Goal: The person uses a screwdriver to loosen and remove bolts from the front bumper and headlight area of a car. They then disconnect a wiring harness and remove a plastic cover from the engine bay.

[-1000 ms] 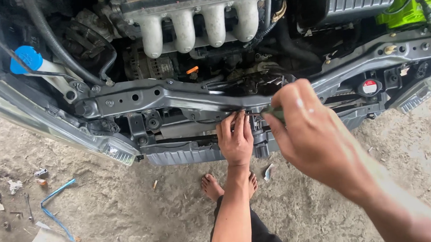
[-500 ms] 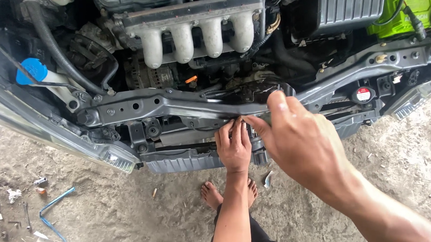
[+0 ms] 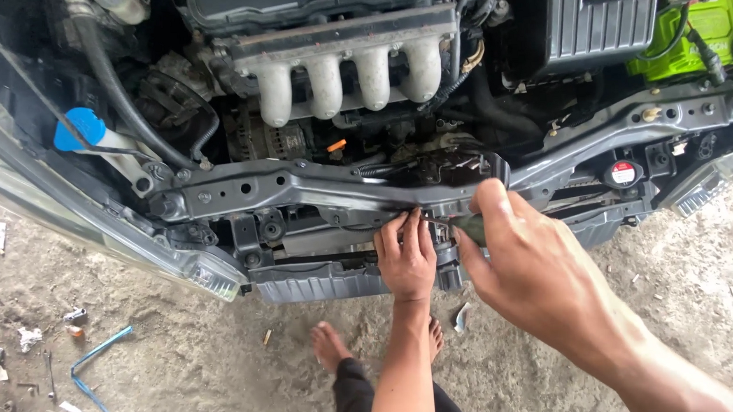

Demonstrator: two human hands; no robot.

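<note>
My left hand (image 3: pixel 406 258) reaches up under the grey front crossmember (image 3: pixel 300 188) of an open car engine bay, fingers pressed together against a dark part below it. My right hand (image 3: pixel 534 273) is just to its right, closed around the dark green handle of a tool (image 3: pixel 469 229). The tool points toward the same spot; its tip is hidden behind my fingers. Both hands nearly touch.
Behind the crossmember are a silver intake manifold (image 3: pixel 344 79), a blue-capped filler neck (image 3: pixel 79 128), a green battery (image 3: pixel 705 30) and a red-marked cap (image 3: pixel 622 172). My bare feet (image 3: pixel 331 347) stand on sandy ground with a blue strip (image 3: pixel 93 366) and scraps at left.
Both hands stay at the same spot under the crossmember. The view has slid so the engine bay sits lower in the frame, and my right hand has turned slightly on the tool.
</note>
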